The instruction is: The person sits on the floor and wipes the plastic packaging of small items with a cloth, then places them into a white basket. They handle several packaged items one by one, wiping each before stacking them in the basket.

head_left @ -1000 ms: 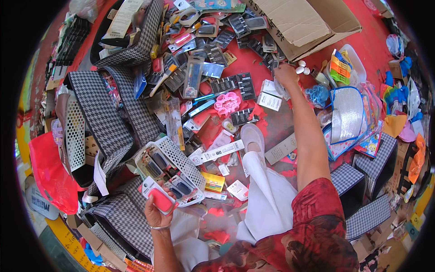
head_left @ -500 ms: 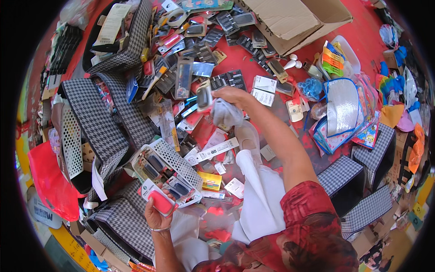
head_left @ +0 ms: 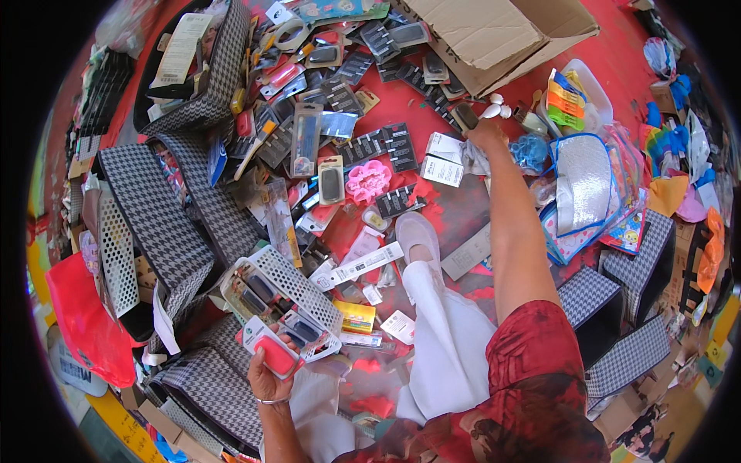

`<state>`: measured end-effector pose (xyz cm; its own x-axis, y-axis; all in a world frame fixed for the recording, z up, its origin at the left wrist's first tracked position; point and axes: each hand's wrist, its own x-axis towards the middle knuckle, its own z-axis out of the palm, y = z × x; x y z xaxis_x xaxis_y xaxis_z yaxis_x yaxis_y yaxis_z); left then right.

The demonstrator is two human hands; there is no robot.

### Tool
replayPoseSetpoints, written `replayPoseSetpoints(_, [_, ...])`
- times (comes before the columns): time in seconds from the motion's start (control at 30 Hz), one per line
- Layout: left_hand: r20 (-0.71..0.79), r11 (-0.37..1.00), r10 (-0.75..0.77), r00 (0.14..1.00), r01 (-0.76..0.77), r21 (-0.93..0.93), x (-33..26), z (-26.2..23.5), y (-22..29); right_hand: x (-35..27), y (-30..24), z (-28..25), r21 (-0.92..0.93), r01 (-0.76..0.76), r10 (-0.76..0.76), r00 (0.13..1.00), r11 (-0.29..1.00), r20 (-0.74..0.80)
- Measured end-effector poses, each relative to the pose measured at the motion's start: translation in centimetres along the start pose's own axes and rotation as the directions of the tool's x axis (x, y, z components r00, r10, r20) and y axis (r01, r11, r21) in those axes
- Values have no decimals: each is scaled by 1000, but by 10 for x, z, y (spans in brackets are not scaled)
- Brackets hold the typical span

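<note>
My left hand (head_left: pixel 268 378) grips a carded pack with a red rounded block (head_left: pixel 275 356), beside a white perforated basket (head_left: pixel 297 287). Carded packs with dark oval pieces (head_left: pixel 258 289) sit in that basket. Stretched far to the right, my right hand (head_left: pixel 488 137) keeps a grey cloth (head_left: pixel 476 160) bunched under it. Its fingertips are at a dark oval pack (head_left: pixel 465 116); whether they grip it I cannot tell. A carded dark oval pack (head_left: pixel 330 181) lies beside a pink petal-edged item (head_left: pixel 369 181) among several black packets (head_left: pixel 400 147).
A cardboard box (head_left: pixel 502 35) stands at the far edge. Houndstooth bins (head_left: pixel 154 208) line the left, with more bins (head_left: pixel 590 305) at lower right. A blue-edged silvery pouch (head_left: pixel 583 181) and a white tub (head_left: pixel 598 92) are right of my arm. My shoe (head_left: pixel 417 235) rests mid-floor.
My right hand has set the carded dark oval pack down on the pile and swung right and away with the grey cloth. The left hand has barely moved.
</note>
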<state>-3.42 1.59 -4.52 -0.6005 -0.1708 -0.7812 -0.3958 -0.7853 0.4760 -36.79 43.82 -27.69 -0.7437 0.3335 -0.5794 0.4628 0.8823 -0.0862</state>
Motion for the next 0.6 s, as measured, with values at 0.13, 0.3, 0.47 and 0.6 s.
replayPoseSetpoints(0.13, [-16,1000,6,1000,-6,15,2,-2,-1,-11,-6,-6,-110,26,-30,999,994,-32])
replayPoseSetpoints(0.3, [-4,1000,1,1000,-1,25,1,-6,0,-43,-17,-29,6,201,-198,968,979,-153])
replayPoseSetpoints(0.47, [16,1000,6,1000,-6,2,1,-5,0,-99,-55,-16,46,458,-440,873,888,-211])
replayPoseSetpoints(0.6, [5,1000,-5,1000,5,2,0,-3,-1,-140,-108,20,207,553,-562,827,807,-23])
